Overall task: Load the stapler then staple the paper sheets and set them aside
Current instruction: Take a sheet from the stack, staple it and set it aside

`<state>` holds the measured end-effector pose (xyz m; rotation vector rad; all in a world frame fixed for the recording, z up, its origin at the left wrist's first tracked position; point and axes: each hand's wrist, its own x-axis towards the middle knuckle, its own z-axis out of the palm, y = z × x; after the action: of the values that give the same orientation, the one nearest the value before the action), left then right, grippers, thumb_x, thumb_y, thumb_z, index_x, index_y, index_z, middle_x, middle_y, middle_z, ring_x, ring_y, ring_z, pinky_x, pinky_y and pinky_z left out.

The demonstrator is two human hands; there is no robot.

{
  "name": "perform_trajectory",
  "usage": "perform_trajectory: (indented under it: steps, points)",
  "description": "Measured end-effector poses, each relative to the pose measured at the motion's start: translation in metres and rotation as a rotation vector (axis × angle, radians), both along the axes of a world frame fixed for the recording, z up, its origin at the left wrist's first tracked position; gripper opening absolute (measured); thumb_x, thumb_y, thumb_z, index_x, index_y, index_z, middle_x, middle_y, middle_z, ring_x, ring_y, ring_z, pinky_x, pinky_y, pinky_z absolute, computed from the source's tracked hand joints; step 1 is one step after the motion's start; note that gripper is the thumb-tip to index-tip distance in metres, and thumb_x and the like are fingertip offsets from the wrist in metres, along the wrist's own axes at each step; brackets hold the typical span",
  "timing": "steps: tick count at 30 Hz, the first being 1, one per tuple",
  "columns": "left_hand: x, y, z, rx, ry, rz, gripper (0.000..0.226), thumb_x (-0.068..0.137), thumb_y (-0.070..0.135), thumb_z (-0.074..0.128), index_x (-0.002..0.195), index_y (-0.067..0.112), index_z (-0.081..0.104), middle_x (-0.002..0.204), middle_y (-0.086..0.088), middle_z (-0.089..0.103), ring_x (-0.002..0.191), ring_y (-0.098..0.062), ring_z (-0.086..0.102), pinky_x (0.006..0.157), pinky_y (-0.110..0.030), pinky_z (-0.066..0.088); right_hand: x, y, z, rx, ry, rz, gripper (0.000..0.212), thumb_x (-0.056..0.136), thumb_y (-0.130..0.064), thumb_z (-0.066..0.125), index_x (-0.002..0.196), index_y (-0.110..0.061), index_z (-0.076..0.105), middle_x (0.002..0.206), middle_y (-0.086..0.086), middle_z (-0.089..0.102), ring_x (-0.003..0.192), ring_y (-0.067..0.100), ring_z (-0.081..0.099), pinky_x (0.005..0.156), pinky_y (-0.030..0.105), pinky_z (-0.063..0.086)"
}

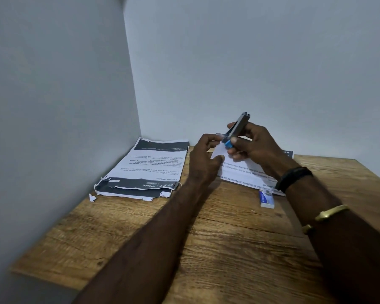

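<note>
My right hand (pixel 253 144) grips a small stapler (pixel 237 130) with a grey metal top and a blue end, tilted up above the table. Its blue end sits at the corner of printed paper sheets (pixel 244 172) that lie under my hands. My left hand (pixel 203 160) pinches that raised paper corner beside the stapler. A second stack of printed sheets (pixel 149 172) with a dark header band and torn edges lies flat at the left, against the wall. A small blue-and-white staple box (pixel 266 199) rests on the table near my right wrist.
The wooden table (pixel 206 238) fits into a corner between two pale walls. A torn paper scrap (pixel 92 197) lies by the left stack. My right forearm wears a black band (pixel 293 177) and gold bangles (pixel 331 212).
</note>
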<state>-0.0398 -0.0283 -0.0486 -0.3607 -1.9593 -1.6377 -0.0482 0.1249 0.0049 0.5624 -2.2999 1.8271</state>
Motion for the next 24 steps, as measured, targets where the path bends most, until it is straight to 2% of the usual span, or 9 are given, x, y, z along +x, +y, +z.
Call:
perform_trajectory:
  steps: [4,7,10,12,14,16,20,24]
  points:
    - [0.0020,0.0019,-0.0019,-0.009,0.001,-0.012,0.044,0.076,-0.013,0.071,0.115,0.006,0.061,0.119,0.003,0.065,0.109,-0.014,0.061,0.074,-0.008,0.051,0.0007,0.0021,-0.0004,0.084,0.071,-0.093,0.020,0.098,-0.002,0.063,0.115,-0.010,0.068,0.100,0.012,0.072,0.066,0.020,0.064,0.060,0.037,0.059]
    - [0.0035,0.0026,-0.0015,-0.028,-0.014,-0.001,0.043,0.078,-0.007,0.074,0.115,0.009,0.059,0.123,0.005,0.064,0.111,-0.011,0.060,0.073,-0.006,0.049,0.0008,0.0014,-0.0025,0.126,0.116,-0.156,0.015,0.097,-0.004,0.064,0.111,-0.009,0.069,0.094,0.017,0.072,0.060,0.022,0.060,0.059,0.040,0.057]
    - [0.0043,0.0022,-0.0009,-0.042,-0.031,-0.003,0.043,0.079,-0.004,0.075,0.117,0.010,0.058,0.126,0.002,0.064,0.114,-0.012,0.059,0.075,-0.006,0.049,0.0019,0.0004,-0.0034,0.174,0.158,-0.205,0.014,0.097,-0.007,0.066,0.109,-0.012,0.069,0.093,0.009,0.073,0.056,0.015,0.060,0.054,0.031,0.056]
    - [0.0041,0.0022,-0.0007,-0.049,-0.041,-0.009,0.044,0.080,-0.003,0.076,0.118,0.010,0.058,0.124,0.005,0.062,0.115,-0.012,0.058,0.078,-0.009,0.050,0.0023,-0.0005,-0.0032,0.200,0.185,-0.231,0.015,0.096,-0.008,0.067,0.110,-0.013,0.070,0.099,0.004,0.073,0.063,0.013,0.064,0.055,0.024,0.053]
    - [0.0037,0.0027,-0.0010,-0.055,-0.051,-0.011,0.044,0.081,-0.002,0.075,0.118,0.010,0.057,0.122,0.006,0.061,0.115,-0.011,0.057,0.081,-0.012,0.050,0.0021,-0.0017,-0.0034,0.202,0.198,-0.254,0.018,0.096,-0.007,0.067,0.112,-0.010,0.071,0.105,0.003,0.073,0.079,0.016,0.067,0.062,0.020,0.050]
    - [0.0042,0.0033,-0.0008,-0.053,-0.060,-0.011,0.044,0.081,-0.002,0.075,0.119,0.011,0.056,0.122,0.002,0.062,0.115,-0.013,0.058,0.082,-0.014,0.051,0.0026,-0.0031,-0.0037,0.179,0.202,-0.274,0.018,0.096,-0.004,0.066,0.113,-0.007,0.071,0.106,0.007,0.073,0.086,0.020,0.066,0.067,0.024,0.052]
    - [0.0043,0.0025,-0.0010,-0.045,-0.068,-0.004,0.044,0.081,-0.001,0.075,0.117,0.012,0.055,0.115,0.001,0.063,0.110,-0.016,0.062,0.076,-0.013,0.052,0.0047,-0.0037,-0.0054,0.123,0.151,-0.247,0.016,0.096,-0.005,0.066,0.112,-0.010,0.069,0.097,0.009,0.073,0.068,0.019,0.066,0.061,0.034,0.057]
    - [0.0040,0.0012,-0.0010,-0.030,-0.065,0.032,0.037,0.080,-0.002,0.076,0.107,0.010,0.053,0.106,-0.006,0.066,0.101,-0.015,0.064,0.069,-0.006,0.049,0.0093,-0.0049,-0.0054,0.080,0.130,-0.210,0.028,0.096,-0.013,0.068,0.124,-0.011,0.065,0.111,0.008,0.073,0.078,0.022,0.071,0.071,0.045,0.064]
